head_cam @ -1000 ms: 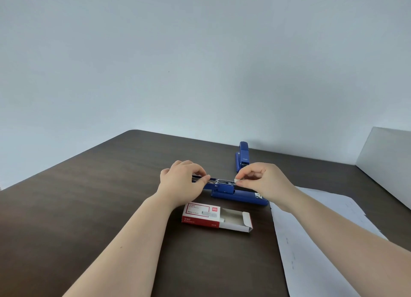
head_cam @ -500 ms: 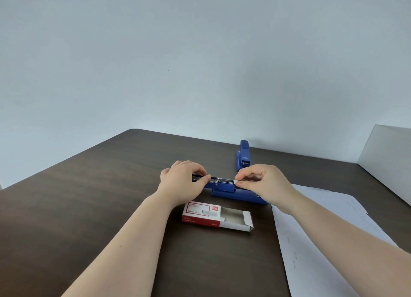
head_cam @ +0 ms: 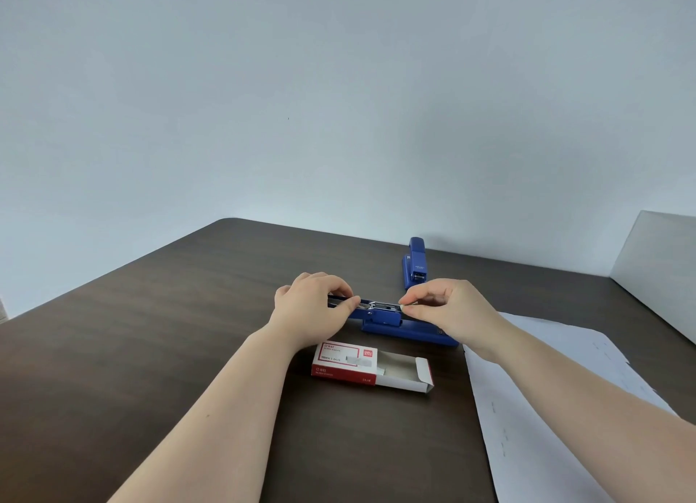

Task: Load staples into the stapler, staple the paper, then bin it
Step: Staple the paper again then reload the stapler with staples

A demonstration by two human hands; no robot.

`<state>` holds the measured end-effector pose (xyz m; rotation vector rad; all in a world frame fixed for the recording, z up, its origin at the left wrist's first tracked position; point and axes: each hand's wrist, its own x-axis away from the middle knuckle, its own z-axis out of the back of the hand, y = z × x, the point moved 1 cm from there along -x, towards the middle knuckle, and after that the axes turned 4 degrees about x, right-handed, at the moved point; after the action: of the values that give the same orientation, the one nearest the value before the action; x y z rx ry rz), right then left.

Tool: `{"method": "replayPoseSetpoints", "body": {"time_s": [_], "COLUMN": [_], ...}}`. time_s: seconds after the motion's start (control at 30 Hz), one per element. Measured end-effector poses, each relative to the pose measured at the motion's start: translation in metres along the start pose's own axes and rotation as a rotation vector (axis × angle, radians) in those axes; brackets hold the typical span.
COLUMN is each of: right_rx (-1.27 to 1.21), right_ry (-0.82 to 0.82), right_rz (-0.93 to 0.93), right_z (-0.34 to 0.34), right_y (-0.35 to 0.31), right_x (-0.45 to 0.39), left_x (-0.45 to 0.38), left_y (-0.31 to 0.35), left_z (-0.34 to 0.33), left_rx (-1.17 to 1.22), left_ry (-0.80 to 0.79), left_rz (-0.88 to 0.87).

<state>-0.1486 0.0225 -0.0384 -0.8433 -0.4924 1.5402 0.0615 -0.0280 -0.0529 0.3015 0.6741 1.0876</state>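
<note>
loading | my left hand (head_cam: 312,314) fingers grip stapler (head_cam: 380,316) lid | right hand (head_cam: 452,306) fingers pinch staples over rail | seat strip flat, then close

left arm: bare forearm runs up from the bottom edge, angled right toward table centre
left hand (head_cam: 312,308): palm down, knuckles up, fingers curled, thumb and forefinger pinched together at its right side
right arm: bare forearm enters from the lower right corner, angled left
right hand (head_cam: 450,306): back up, fingers bunched, thumb and forefinger tips pinched, pointing left
spacing: hands level, fingertips facing, apart
</note>
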Motion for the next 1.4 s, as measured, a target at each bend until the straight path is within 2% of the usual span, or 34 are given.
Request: {"method": "replayPoseSetpoints", "body": {"time_s": [0.2, 0.4, 0.47, 0.6, 0.7, 0.8, 1.03, 1.2, 1.3, 1.4], "right_rx": [0.027, 0.401, 0.451, 0.317, 0.155, 0.067, 0.06, -0.092, -0.155, -0.034], "right_ry": [0.0, -0.066, -0.059, -0.008, -0.087, -0.13, -0.007, 0.011, 0.096, 0.209], "right_rz": [0.02, 0.133, 0.173, 0.108, -0.043, -0.105, -0.12, -0.146, -0.152, -0.138], "right_z": [0.0, -0.003, -0.001, 0.008, 0.013, 0.017, 0.028, 0.03, 0.036, 0.046], "right_y": [0.005, 0.006, 0.007, 0.009, 0.01, 0.011, 0.025, 0.028, 0.032, 0.033], "right_x": [-0.001, 0.001, 0.003, 0.008, 0.01, 0.011, 0.019, 0.017, 0.013, 0.008], "left_x": [0.0, -0.001, -0.002, -0.003, -0.004, -0.003, -0.004, -0.003, -0.004, -0.008], "left_y": [-0.002, -0.008, -0.012, -0.016, -0.017, -0.016, -0.018, -0.009, 0.001, 0.019], "left_z": [0.0, -0.001, -0.001, 0.0, 0.002, 0.004, 0.01, 0.02, 0.029, 0.037], "left_rx": [0.007, 0.048, 0.069, 0.036, 0.025, 0.035, 0.038, 0.061, 0.088, 0.152], "left_ry": [-0.027, -0.067, -0.107, -0.15, -0.158, -0.171, -0.164, -0.143, -0.128, -0.038], "left_rz": [0.025, 0.049, 0.054, 0.034, 0.043, 0.044, 0.078, 0.087, 0.074, 0.013]}}
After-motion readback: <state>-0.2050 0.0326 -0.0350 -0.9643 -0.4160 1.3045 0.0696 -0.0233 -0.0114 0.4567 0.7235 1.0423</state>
